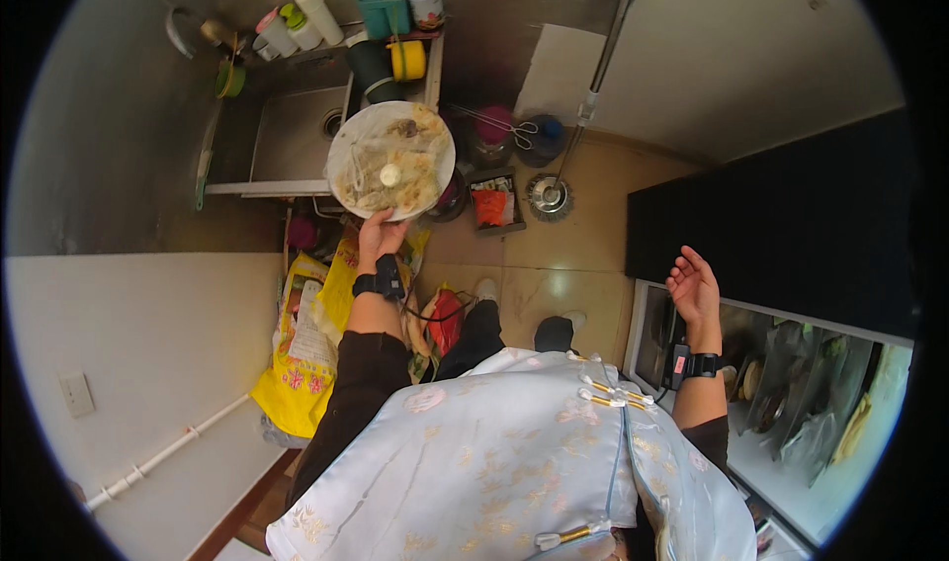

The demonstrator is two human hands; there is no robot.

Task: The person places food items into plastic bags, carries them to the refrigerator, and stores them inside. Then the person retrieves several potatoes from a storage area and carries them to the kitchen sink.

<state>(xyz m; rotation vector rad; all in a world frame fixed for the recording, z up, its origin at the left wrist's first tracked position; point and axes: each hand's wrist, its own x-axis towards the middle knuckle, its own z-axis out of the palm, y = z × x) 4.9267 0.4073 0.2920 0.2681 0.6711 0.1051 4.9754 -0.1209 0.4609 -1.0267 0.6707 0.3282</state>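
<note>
My left hand (382,236) grips the near rim of a round white plate (338,183), which it holds out at the right front corner of the sink. Flat, pale yellow-brown food (393,149) covers the plate, with a small round white thing (390,175) near its middle. A thin clear film seems to lie over part of the food. On the right, my right hand (694,285) is raised with nothing in it, its fingers loosely curled and apart. It is beside the dark panel and above an open, lit compartment (793,442) that holds several bagged items.
A steel sink (296,135) has bottles (317,14) and a teal holder (382,14) behind it. On the floor are a mop (549,196), a small crate (498,229) and a blue-topped container (545,135). Yellow bags (296,383) stand by the left wall. A dark panel (778,212) juts in at right.
</note>
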